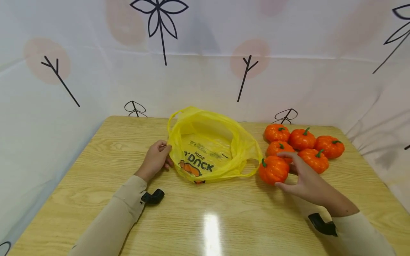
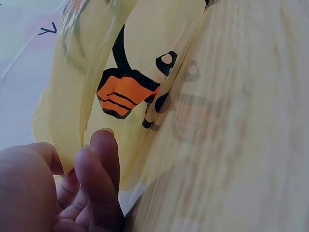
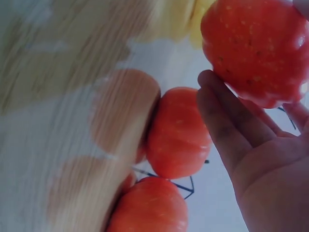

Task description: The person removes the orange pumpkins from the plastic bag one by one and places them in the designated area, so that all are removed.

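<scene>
- Head view: your left hand (image 1: 157, 156) pinches the left rim of the crinkled yellow plastic bag (image 1: 211, 149), which lies open-mouthed on the pale wooden table (image 1: 205, 213) with dark lettering and an orange duck print on its near wall.
- Just right of that bag, touching its looped handle, sits the nearest small orange plastic pumpkin with a green stem (image 1: 273, 170). Your right hand (image 1: 304, 177) is spread wide around it, thumb at its near side, forefinger over its top, so you are touching it rather than clasping it.
- Five more orange pumpkins (image 1: 304, 144) cluster right of the bag, behind and beside the near one, close together.
- Behind the bag rises a white cloth backdrop with black leaf drawings (image 1: 160, 25).
- Left wrist view: your fingers (image 2: 99, 179) are curled against the bag's thin yellow film (image 2: 145, 38), gathered at its edge; the orange duck bill print (image 2: 124, 94) shows just above them, and the bag rests on the table (image 2: 241, 145).
- Right wrist view: your right palm (image 3: 260, 164) is flat with straight fingers, their tips against the near pumpkin (image 3: 256, 48). Two other pumpkins (image 3: 178, 133) lie below it in the frame, blurred, with the bag a yellow smear at the top edge.
</scene>
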`<state>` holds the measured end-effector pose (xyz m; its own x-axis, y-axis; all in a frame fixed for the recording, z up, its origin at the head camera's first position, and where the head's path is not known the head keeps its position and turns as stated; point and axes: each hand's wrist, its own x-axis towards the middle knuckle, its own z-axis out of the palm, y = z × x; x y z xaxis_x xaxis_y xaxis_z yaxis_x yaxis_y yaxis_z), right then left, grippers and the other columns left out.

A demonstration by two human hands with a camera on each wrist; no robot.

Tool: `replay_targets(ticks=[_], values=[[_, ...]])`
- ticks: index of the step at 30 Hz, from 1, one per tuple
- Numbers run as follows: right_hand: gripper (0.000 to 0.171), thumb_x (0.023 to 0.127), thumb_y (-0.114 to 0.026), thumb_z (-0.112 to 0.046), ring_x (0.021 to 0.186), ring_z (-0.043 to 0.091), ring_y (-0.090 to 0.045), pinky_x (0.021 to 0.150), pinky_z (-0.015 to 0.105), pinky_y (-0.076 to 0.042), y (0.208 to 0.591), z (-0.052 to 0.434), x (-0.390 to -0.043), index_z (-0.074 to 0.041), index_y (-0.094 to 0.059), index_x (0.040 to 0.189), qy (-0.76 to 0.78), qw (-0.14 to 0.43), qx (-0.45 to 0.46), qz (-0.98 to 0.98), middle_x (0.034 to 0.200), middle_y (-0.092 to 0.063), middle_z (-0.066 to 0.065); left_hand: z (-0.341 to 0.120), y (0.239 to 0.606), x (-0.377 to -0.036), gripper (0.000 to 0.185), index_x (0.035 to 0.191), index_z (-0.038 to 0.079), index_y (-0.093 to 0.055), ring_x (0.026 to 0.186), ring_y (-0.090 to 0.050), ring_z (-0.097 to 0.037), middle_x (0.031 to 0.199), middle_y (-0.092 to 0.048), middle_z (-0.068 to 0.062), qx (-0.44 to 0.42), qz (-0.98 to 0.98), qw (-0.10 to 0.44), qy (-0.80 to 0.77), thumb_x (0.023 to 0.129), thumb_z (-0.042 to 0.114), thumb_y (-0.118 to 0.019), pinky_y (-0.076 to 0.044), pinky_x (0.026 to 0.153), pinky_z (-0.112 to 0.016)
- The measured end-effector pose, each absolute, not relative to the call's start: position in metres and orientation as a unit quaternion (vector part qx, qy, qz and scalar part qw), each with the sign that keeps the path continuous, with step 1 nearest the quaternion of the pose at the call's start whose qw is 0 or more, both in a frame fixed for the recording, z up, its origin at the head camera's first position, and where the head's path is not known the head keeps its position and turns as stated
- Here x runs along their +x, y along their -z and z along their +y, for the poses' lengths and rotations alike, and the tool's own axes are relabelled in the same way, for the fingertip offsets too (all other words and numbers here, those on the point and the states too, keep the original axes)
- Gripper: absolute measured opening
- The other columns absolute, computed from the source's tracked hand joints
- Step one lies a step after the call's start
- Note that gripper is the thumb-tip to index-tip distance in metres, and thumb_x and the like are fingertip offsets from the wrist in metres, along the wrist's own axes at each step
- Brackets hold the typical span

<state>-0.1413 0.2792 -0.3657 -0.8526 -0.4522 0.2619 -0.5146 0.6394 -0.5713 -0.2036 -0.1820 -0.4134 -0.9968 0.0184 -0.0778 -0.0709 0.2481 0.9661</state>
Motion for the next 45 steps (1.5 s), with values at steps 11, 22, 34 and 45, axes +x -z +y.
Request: replay_targets(ticks=[11,22,34,45], values=[[0.076,0.083,-0.083,-0.018,0.112,0.048,-0.064,0.088,0.006,-0.042,0.368,0.285,-0.143,-0.005,-0.034,0.139,-0.333,-0.014,0.233,-0.914,0.139,-0.047,0.023,-0.182,0.413,-0.203,0.022,0.108,0.007,-0.05,0.055,-0.062,-0.02,0.071,-0.061,-0.006,-0.017,0.784,0.034,-0.619,0.107,0.028,-0.048,-0.056,0.051,-0.036],[0.076,0.085,-0.082,-0.022,0.113,0.048,-0.063,0.089,0.039,-0.057,0.366,0.29,-0.143,-0.005,-0.033,0.14,-0.319,-0.035,0.217,-0.922,0.143,-0.043,0.023,-0.18,0.413,-0.203,0.021,0.108,0.007,-0.051,0.056,-0.062,-0.02,0.072,-0.062,-0.006,-0.014,0.785,0.038,-0.618,0.107,0.028,-0.048,-0.055,0.05,-0.034],[0.08,0.083,-0.083,-0.025,0.105,0.022,-0.06,0.086,0.024,-0.053,0.366,0.299,-0.144,-0.012,-0.038,0.148,-0.268,-0.012,0.235,-0.934,0.136,-0.053,0.015,-0.182,0.413,-0.203,0.024,0.108,0.006,-0.052,0.053,-0.057,-0.017,0.072,-0.061,-0.006,-0.006,0.79,0.04,-0.612,0.107,0.03,-0.048,-0.055,0.051,-0.034],[0.077,0.082,-0.084,-0.028,0.105,0.026,-0.061,0.083,0.028,-0.056,0.363,0.305,-0.144,-0.005,-0.04,0.142,-0.272,-0.048,0.218,-0.936,0.133,-0.054,0.017,-0.182,0.414,-0.203,0.023,0.109,0.005,-0.052,0.053,-0.057,-0.017,0.072,-0.061,-0.007,-0.002,0.788,0.041,-0.614,0.107,0.028,-0.048,-0.055,0.05,-0.033]])
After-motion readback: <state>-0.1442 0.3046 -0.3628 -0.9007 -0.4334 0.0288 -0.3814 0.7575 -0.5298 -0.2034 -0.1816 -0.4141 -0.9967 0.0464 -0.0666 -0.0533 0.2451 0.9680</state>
